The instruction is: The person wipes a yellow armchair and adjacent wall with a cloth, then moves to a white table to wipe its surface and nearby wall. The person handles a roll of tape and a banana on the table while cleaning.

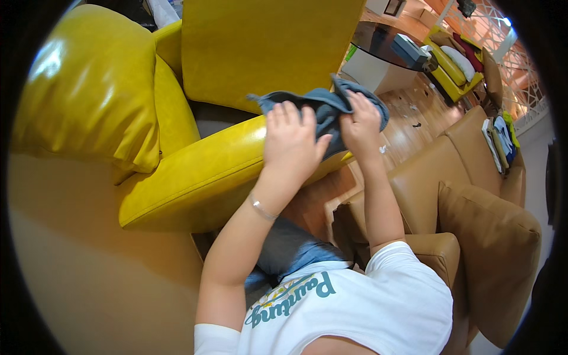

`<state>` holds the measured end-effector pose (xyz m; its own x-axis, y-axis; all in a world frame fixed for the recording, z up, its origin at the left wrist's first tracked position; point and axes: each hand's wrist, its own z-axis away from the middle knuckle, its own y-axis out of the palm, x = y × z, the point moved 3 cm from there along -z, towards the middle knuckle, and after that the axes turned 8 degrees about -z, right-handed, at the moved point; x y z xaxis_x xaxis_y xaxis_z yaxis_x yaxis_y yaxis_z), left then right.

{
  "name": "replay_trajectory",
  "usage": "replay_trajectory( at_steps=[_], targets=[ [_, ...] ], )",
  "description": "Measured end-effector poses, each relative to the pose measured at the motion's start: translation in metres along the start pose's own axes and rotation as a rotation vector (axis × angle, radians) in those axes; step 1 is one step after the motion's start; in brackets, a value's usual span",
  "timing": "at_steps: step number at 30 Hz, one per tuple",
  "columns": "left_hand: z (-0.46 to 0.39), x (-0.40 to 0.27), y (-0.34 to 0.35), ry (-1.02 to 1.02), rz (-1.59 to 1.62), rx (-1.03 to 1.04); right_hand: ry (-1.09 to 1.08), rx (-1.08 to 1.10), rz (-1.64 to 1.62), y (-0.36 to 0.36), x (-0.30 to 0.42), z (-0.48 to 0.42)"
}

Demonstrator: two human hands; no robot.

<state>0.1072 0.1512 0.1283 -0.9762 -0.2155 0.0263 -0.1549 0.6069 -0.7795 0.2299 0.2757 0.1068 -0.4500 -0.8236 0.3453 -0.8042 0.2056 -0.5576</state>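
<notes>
A blue-grey cloth (pixel 326 116) lies bunched and folded over the end of the yellow leather armrest (pixel 199 175). My left hand (pixel 293 137) rests palm down at the cloth's left side, fingers and thumb spread over it and the armrest. On the right, my right hand (pixel 361 124) grips a folded part of the cloth, its fingertips at a raised flap. The underside of the cloth is hidden. Behind the armrest stands a large upright yellow panel (pixel 270 49) of the same sofa.
A shiny yellow cushion (pixel 93 93) leans at the left. A brown leather sofa (pixel 426 177) with a brown pillow (pixel 492 248) and folded clothes (pixel 501 137) stands to the right. Farther off are a dark round table (pixel 377 42) with a tissue box (pixel 410 49) and scraps on the wooden floor (pixel 406 115).
</notes>
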Motion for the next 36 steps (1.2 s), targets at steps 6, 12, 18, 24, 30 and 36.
replay_trajectory(
  at_steps=[6, 12, 18, 24, 30, 36],
  targets=[
    [-0.001, -0.011, 0.01, 0.057, 0.039, -0.026, 0.092, -0.068, 0.05, 0.005, 0.0, 0.008],
    [0.068, 0.03, -0.03, -0.065, -0.072, 0.037, -0.129, 0.05, -0.084, 0.029, 0.101, 0.035],
    [0.162, 0.087, -0.064, -0.292, -0.306, 0.017, -0.356, -0.006, -0.203, 0.069, 0.191, 0.077],
    [0.216, 0.131, -0.071, -0.513, -0.08, -0.054, -0.536, 0.102, -0.332, 0.09, 0.248, 0.114],
    [0.214, 0.122, -0.043, -0.618, 0.165, -0.119, -0.466, 0.386, -0.917, 0.075, 0.249, 0.1],
    [0.153, 0.13, -0.068, -0.773, -0.287, -0.209, -0.518, 0.078, -0.7, 0.051, 0.25, 0.044]
  ],
)
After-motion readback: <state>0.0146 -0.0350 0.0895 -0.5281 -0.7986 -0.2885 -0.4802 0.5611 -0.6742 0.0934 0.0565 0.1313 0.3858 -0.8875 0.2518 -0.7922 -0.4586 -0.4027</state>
